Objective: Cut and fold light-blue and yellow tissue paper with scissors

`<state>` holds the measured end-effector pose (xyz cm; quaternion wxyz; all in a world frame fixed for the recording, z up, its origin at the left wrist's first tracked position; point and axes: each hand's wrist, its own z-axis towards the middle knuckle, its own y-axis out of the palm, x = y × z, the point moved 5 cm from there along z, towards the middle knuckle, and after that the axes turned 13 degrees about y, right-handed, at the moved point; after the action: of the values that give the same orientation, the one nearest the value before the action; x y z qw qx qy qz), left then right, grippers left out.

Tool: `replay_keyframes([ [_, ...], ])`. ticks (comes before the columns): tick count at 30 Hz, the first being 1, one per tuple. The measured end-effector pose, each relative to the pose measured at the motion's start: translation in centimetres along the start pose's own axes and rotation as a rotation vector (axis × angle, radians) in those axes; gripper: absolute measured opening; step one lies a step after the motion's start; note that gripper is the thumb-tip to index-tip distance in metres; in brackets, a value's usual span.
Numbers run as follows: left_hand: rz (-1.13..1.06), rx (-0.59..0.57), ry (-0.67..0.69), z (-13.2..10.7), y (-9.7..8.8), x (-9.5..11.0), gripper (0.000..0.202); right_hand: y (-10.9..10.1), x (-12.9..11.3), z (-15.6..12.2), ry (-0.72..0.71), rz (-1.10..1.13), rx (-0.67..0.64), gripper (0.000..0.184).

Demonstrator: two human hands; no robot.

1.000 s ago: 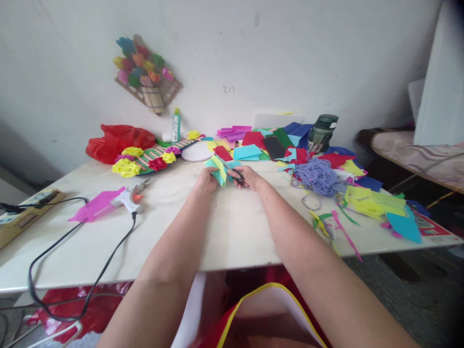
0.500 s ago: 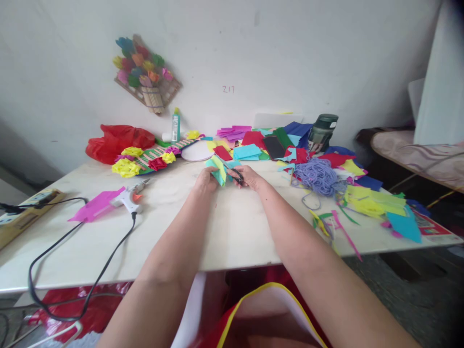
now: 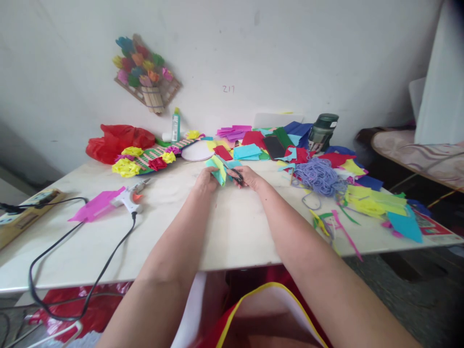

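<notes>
My left hand (image 3: 206, 180) pinches a folded piece of crepe paper (image 3: 219, 170), yellow-green and turquoise, above the middle of the table. Black-handled scissors (image 3: 237, 177) sit in my right hand (image 3: 250, 178), with the fingers closed round the handles. The blades point up and left, against the right side of the paper; how far apart they stand is too small to make out. Just behind the hands lie turquoise paper sheets (image 3: 247, 152) and a red piece of paper (image 3: 222, 152).
At left, a hot glue gun (image 3: 128, 199) rests by pink paper (image 3: 97, 205), its black cable looping over the table edge. A flower-trimmed panel (image 3: 152, 158) lies behind. Tangled purple yarn (image 3: 319, 176), a dark bottle (image 3: 322, 133) and yellow paper (image 3: 377, 200) occupy the right.
</notes>
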<state>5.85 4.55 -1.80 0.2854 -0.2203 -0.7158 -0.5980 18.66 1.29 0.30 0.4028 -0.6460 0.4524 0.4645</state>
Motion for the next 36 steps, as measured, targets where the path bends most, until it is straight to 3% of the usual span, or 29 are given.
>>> replay_keyframes([
  [19,-0.004,0.025,-0.011,-0.32,-0.05,0.13,0.040,-0.07,0.03,0.15,-0.035,-0.009,0.019,0.030],
  [30,-0.012,0.062,0.019,-0.63,0.09,0.49,0.033,0.08,0.00,0.45,-0.022,-0.013,0.038,0.026],
  [36,-0.008,0.023,0.010,-0.52,0.07,0.36,0.032,-0.02,0.33,0.47,-0.016,-0.039,-0.027,0.026],
])
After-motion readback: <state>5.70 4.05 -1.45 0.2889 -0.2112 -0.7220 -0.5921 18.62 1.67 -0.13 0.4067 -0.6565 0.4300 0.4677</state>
